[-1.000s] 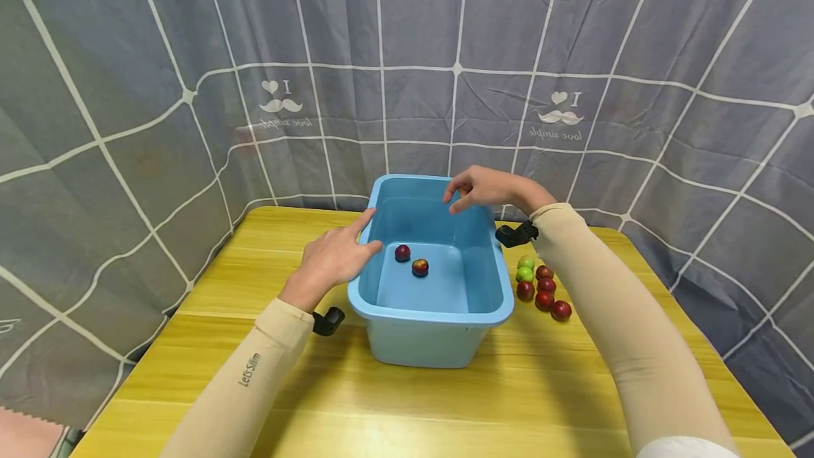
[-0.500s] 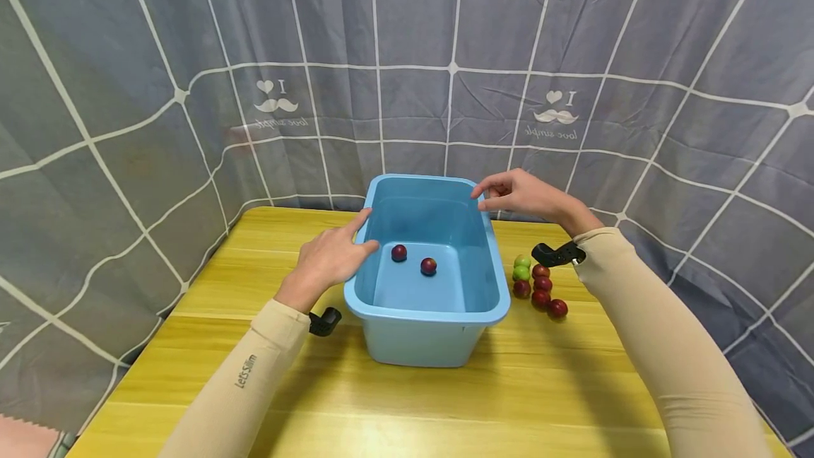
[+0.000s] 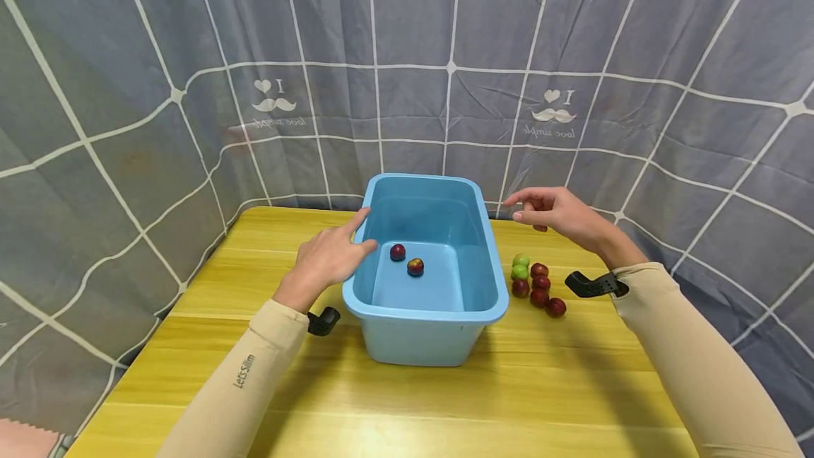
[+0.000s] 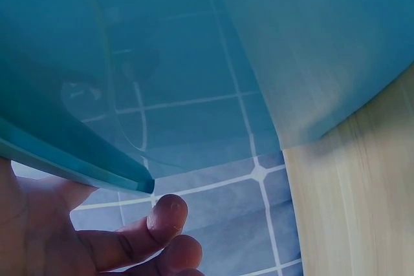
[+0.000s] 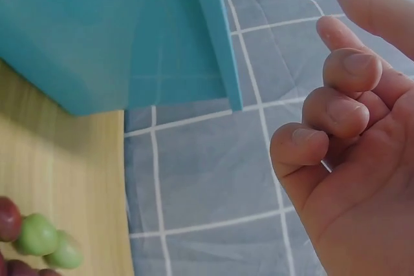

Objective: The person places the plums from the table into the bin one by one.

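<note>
A blue plastic basin (image 3: 427, 316) stands on the table, with a dark red plum (image 3: 397, 252) and a red-yellow plum (image 3: 415, 267) on its floor. My left hand (image 3: 329, 256) rests at the basin's left rim, thumb and forefinger reaching over it. In the left wrist view its other fingers (image 4: 169, 214) hang loosely below the rim. My right hand (image 3: 559, 216) is in the air right of the basin, holding nothing. Its forefinger points out while the other fingers (image 5: 346, 114) curl loosely. Below it, several red plums (image 3: 540, 297) and two green round fruits (image 3: 520, 266) lie in a cluster.
The wooden table (image 3: 407, 408) is backed by a grey curtain (image 3: 413, 104) with white grid lines, which also runs along both sides. Black wrist cameras sit on both sleeved arms.
My right hand has moved from above the basin out to the right, past its rim. The red-yellow plum has rolled right and then back left. My left hand has stayed at the rim.
</note>
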A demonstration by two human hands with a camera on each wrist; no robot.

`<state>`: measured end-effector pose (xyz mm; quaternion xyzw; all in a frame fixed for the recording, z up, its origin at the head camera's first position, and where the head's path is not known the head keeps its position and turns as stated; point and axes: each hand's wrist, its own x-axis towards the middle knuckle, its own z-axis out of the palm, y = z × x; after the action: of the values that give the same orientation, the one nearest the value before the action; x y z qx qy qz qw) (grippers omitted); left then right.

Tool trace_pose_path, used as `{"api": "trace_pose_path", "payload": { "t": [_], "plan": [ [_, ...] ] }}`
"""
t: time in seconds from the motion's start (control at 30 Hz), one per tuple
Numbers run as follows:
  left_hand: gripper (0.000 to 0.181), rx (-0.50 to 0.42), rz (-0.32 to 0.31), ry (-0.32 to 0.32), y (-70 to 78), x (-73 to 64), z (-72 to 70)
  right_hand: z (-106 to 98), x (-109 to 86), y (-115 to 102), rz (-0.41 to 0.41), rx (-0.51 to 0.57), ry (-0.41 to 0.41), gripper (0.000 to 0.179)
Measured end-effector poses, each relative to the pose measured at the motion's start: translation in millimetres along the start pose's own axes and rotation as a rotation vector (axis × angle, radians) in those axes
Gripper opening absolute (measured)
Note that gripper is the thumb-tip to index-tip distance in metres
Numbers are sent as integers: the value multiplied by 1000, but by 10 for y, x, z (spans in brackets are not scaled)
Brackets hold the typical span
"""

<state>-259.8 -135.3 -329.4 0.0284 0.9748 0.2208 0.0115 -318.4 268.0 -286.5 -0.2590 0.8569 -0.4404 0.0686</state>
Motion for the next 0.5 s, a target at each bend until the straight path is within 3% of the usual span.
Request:
{"api": "trace_pose_path", "payload": {
  "t": [0.5],
  "plan": [
    [71,-7,-3,1,-8,-3,-4,-40,-401,391,5,129,68,27]
  ]
}}
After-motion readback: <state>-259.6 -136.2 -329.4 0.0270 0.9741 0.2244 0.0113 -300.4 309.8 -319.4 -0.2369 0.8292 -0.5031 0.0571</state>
